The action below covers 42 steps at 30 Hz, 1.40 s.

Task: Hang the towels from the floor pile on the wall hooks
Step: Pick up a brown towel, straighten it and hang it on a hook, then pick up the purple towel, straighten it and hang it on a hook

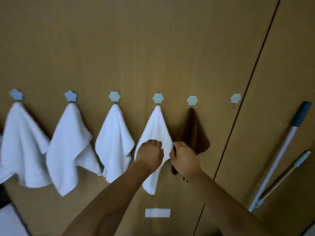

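Across the middle of the frame, six pale blue hooks sit on a smooth tan wood-grain wall. Five carry towels: four soft white towels (68, 145) draped in pointed folds, then a brown towel (194, 132), plush and darker. By my reading, the task is nearly done; the last hook (235, 98) at right is bare, and the floor pile is out of view. Left hand (150, 155), fingers curled, rests on the fourth white towel (156, 126); right hand (185, 159) pinches its edge beside the brown one
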Motion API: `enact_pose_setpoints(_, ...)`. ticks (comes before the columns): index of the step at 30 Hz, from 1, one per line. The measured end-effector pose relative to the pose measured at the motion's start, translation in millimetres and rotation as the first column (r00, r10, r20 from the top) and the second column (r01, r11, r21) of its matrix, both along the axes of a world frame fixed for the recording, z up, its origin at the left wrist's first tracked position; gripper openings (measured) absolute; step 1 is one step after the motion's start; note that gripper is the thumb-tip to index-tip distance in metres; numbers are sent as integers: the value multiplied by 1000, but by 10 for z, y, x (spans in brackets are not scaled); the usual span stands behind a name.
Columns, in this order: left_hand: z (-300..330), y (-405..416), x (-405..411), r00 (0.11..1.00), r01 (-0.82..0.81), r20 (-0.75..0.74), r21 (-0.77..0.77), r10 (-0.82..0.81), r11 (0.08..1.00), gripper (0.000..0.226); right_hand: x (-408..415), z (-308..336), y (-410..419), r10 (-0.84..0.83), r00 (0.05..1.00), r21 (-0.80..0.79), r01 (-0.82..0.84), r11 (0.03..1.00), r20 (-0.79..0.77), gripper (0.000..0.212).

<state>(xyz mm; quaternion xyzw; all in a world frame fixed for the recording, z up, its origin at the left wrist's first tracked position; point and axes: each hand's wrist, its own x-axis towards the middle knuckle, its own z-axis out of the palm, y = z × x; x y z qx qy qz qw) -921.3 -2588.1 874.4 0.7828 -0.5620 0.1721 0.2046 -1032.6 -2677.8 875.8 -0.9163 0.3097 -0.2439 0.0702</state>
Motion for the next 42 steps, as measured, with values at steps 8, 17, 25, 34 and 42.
enact_pose_setpoints(8,23,1602,325,950,-311,24,87,310,946,23,635,42,1428,262,964,6,-262,965,-41,35)
enact_pose_setpoints(17,163,4124,1281,798,-602,10,62,603,796,24,1946,221,3759,558,825,-41,-563,826,-89,24)
enact_pose_setpoints(25,251,6983,1870,494,-861,40,161,869,482,28,2926,290,6599,812,578,-3,-815,580,-79,31)
enact_pose_setpoints(34,132,9314,2026,155,-969,11,199,988,149,33,3479,168,9016,946,297,60,-950,307,-129,34)
enact_pose_setpoints(42,-127,10798,2541,3,-966,19,258,1000,-2,31,4184,-35,10607,978,120,66,-989,133,-174,37)
